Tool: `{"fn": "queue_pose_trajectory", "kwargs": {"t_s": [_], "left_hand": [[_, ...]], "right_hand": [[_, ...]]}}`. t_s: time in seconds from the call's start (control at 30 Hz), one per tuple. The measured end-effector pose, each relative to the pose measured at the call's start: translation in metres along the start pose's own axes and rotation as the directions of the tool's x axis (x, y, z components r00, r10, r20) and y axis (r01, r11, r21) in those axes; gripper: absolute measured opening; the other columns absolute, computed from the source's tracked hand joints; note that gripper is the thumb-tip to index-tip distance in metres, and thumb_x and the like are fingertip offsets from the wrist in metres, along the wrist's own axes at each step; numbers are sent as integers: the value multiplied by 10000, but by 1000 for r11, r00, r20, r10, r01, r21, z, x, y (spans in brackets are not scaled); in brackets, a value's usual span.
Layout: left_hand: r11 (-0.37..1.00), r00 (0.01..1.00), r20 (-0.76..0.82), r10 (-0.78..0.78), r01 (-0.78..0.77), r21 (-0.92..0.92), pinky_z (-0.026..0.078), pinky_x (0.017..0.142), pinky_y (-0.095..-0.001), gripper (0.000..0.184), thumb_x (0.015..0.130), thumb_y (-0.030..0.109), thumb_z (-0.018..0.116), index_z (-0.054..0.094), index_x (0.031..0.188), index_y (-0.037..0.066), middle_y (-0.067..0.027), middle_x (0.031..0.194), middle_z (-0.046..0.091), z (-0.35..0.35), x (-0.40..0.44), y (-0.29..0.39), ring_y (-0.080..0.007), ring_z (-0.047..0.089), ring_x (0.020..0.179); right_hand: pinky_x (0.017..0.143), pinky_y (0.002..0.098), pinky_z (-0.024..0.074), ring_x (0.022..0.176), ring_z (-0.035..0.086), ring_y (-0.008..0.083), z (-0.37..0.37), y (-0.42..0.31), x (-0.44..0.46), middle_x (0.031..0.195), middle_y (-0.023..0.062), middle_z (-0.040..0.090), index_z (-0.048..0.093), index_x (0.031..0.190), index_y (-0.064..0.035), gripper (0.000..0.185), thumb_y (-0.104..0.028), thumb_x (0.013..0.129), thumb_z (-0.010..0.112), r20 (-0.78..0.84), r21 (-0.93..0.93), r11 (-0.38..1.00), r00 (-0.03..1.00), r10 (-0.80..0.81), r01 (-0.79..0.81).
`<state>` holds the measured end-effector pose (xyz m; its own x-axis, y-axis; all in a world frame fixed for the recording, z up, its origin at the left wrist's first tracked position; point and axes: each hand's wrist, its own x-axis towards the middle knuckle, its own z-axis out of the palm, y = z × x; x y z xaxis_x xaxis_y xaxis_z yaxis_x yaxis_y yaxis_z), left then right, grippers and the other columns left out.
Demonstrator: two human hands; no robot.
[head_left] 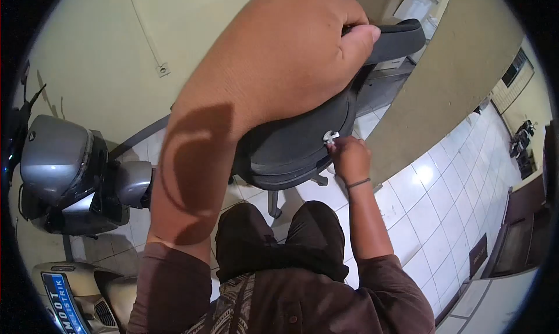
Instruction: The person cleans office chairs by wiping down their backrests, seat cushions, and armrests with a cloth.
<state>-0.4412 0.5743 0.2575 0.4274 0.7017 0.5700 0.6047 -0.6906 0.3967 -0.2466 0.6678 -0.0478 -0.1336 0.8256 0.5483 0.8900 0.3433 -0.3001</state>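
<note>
Head view, looking down past the wearer's own lap: a pale wall (pixel 192 19) and a white tiled floor (pixel 407 223) surround the scene, with a broad tan panel (pixel 422 121) slanting across the right. The left hand (pixel 305 48) looms close to the lens, its arm reaching over a dark office chair (pixel 291 145), perhaps to steady it. The thumb lies against curled fingers with a sliver of something dark between; whether they grip the chair cannot be told. Behind them juts a black padded part (pixel 402 41) of it. The chair stands right before the wearer's knees, seemingly so both arms can reach it. At left are a silver-grey motorbike (pixel 55 150) and, below, a gold-toned vehicle (pixel 125 296). The smaller-looking right hand (pixel 352 159), a dark band (pixel 358 183) at its wrist, has its fingers pinched closed on a crumpled white piece (pixel 331 137) at the seat's edge, apparently held by fingertip for control. A blue label (pixel 65 302) reads "MOOT" above "LISTRIK", its line beginnings unclear; a dark sign (pixel 478 256) at right is illegible.
</note>
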Motion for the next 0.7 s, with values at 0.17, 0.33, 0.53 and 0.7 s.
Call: {"fn": "queue_pose_trajectory", "kwargs": {"t_s": [0.17,0.33,0.53,0.7], "left_hand": [[991,989,-117,88,-75,113,468,612,-403,299,905,213,526,670,858,-45,-219,746,645,5,-8,-2,-348,605,638],[991,996,-27,86,-89,-97,477,640,-402,306,900,218,535,670,855,-53,-228,765,652,-6,-13,-11,-355,618,666],[958,958,-236,163,-96,270,508,748,-337,289,896,271,585,708,942,14,-177,837,685,22,-12,-33,-298,663,778],[983,979,-95,181,-179,27,483,663,-394,314,898,227,539,664,870,-60,-237,781,648,3,-12,-19,-369,617,678]], "right_hand": [[659,437,484,802,636,296,20,-83,-24,789,91,649,717,825,-112,172,-271,787,665,270,7,948,912,-309,319],[656,423,458,802,636,282,35,-130,-39,842,71,649,713,892,-103,132,-191,845,627,92,461,849,938,-334,257],[648,426,452,791,637,304,14,-119,-25,850,63,644,704,869,-104,153,-150,798,576,330,135,947,888,-321,292],[681,424,511,809,623,339,37,-126,-27,863,131,628,692,936,-91,158,-142,822,594,128,412,850,903,-410,327]]}}
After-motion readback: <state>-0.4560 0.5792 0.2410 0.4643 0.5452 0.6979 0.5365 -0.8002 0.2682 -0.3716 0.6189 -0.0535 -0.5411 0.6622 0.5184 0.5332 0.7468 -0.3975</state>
